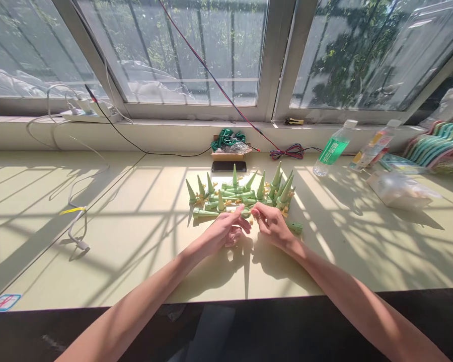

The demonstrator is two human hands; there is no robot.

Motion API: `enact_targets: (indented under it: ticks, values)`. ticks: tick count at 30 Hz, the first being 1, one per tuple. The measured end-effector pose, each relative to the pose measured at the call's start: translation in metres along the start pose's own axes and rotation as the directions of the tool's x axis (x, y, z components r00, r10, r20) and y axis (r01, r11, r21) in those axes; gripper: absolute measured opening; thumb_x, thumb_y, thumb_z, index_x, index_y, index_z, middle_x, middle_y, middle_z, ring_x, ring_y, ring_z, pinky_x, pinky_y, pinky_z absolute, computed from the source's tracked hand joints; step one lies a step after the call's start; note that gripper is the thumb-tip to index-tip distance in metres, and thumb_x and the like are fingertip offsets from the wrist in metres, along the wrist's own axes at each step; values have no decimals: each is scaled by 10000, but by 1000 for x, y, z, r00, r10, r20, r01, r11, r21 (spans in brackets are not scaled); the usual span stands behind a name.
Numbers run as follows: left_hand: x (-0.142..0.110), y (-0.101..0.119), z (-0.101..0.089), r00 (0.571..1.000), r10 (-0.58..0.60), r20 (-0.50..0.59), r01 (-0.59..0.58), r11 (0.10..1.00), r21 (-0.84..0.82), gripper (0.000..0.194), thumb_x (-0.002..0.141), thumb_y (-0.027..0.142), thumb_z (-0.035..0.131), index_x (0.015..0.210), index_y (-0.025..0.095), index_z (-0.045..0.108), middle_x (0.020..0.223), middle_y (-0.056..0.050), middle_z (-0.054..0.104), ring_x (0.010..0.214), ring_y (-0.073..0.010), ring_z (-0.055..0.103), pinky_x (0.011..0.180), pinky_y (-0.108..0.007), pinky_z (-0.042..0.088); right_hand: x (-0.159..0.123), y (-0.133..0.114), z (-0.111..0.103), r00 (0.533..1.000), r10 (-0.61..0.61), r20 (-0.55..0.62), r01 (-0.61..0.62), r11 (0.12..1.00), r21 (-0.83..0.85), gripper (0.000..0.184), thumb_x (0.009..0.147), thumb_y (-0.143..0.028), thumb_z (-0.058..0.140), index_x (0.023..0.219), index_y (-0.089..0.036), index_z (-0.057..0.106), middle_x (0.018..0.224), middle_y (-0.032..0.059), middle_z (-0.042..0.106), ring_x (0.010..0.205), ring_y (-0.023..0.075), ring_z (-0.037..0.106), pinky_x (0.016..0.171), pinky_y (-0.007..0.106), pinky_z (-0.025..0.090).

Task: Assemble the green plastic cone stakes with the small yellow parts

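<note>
The bare left hand [226, 230] grips a small green plastic piece [245, 213] before clustered green plastic cones [234, 178] on a pale-yellow table [136, 261]. The right hand [274, 224] curls beside the piece; its grip I cannot tell. Farther right stands a clear, green-labelled plastic bottle [332, 150].

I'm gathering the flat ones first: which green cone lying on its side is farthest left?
The frontmost green cone left of the left hand, narrow end toward it; the other lying cones start farther right.
</note>
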State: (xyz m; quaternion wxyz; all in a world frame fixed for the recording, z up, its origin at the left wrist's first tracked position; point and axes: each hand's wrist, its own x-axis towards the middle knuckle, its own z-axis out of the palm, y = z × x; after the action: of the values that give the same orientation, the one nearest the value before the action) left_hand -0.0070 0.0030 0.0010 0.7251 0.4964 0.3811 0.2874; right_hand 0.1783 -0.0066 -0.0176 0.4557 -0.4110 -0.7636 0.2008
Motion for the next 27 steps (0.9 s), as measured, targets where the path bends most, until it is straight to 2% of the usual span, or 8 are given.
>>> enact_targets:
  ticks: [3,7,10,13,16,21,24,27]
  values:
    - [-2,2,1,998,69,-4,-68,994,83,552,831,666,631,805,116,662,593,-16,576,392,-50,393,375,-188,267,1,-2,0,1000,10,-7,-10,1000,19,367,1035,-356,384,699,-216,339,608,-35,403,532,115,328,526,264,268]
    - [-4,0,0,978,188,-89,-148,930,336,452,831,575,690,961,146,629,454,61,470,383,-82,423,406,-194,324,1,-2,1,998,60,-3,-59,997,48,377,1035,-376,384,696,-217,340,612,-32,421,535,117,341,531,266,278]
    - [-2,-4,-2,932,338,-134,-249,862,441,408,818,520,717,980,156,628,555,54,483,435,-86,447,421,-205,393,0,-1,3,995,96,8,-96,993,68,388,1035,-397,385,695,-215,350,613,-30,427,541,119,357,533,265,285]
    - [2,-7,-4,832,546,-97,-433,749,502,316,810,444,732,876,148,641,824,-16,532,556,-81,499,488,-218,480,0,0,3,993,120,21,-121,989,91,403,1035,-414,383,686,-213,367,607,-29,436,542,121,371,532,264,294]
    - [2,-8,-4,782,621,-55,-501,678,538,266,834,401,714,925,156,661,976,-45,517,617,-76,500,526,-214,508,0,-1,3,989,144,29,-146,982,118,413,1031,-428,386,678,-213,381,601,-26,440,539,123,386,525,264,305]
    - [1,-5,0,804,589,-74,-457,694,556,279,860,418,691,960,165,630,960,-47,548,650,-93,530,545,-205,507,1,-2,5,986,166,-12,-163,977,135,423,1031,-451,387,679,-215,391,602,-29,416,536,125,378,519,270,309]
    - [1,-2,2,850,509,-137,-381,773,508,357,856,496,680,990,174,603,897,-42,598,578,-96,539,457,-194,452,2,-2,5,982,178,-69,-168,976,138,416,1035,-455,381,694,-217,392,605,-29,418,537,126,386,520,269,317]
    - [2,0,1,909,387,-157,-311,878,363,502,897,643,541,858,151,633,795,-44,611,467,-86,496,379,-202,375,2,-2,2,979,165,-116,-154,983,100,400,1040,-426,376,697,-218,379,601,-34,398,533,124,364,519,269,303]
